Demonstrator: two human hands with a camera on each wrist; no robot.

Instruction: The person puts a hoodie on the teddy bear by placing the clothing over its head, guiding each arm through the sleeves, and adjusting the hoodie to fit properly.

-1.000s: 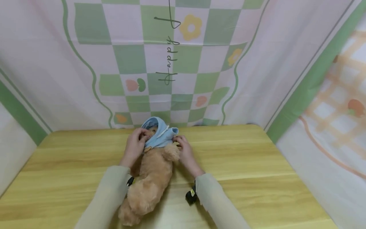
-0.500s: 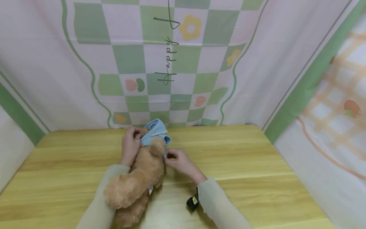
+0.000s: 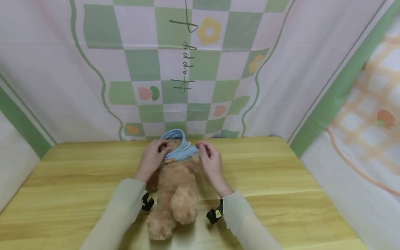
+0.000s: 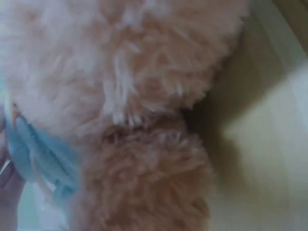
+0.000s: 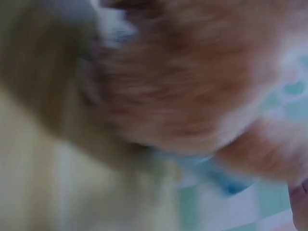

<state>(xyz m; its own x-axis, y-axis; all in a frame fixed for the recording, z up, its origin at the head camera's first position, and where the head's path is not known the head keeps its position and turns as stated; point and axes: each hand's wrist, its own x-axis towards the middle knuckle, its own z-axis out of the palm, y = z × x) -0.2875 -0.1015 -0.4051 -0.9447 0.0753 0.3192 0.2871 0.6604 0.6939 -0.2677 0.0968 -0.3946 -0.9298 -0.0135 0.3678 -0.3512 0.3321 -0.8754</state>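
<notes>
A light-brown plush bear (image 3: 176, 180) lies on its back on the table, legs toward me. A small blue hoodie (image 3: 185, 152) with a pale drawstring is bunched about its head and upper chest. My left hand (image 3: 152, 159) holds the hoodie's left side by the bear's head, fingers curled. With bent fingers, my right hand (image 3: 213, 162) pinches the end of the blue sleeve beside the bear's raised arm. In the left wrist view, fur fills most of the frame, with the blue cloth (image 4: 45, 161) at the left. The right wrist view is blurred; fur (image 5: 178, 91) covers its middle.
The wooden table (image 3: 275, 194) has a light yellow grain. A checked green-and-white curtain (image 3: 175, 66) hangs right behind its far edge. Black wrist straps (image 3: 215, 214) sit by the sleeve cuffs.
The right hand dropped beside the bear's body, then came up to the sleeve end, now slightly farther right. The bear's legs swung left, then back to the right. The left hand stayed by the head.
</notes>
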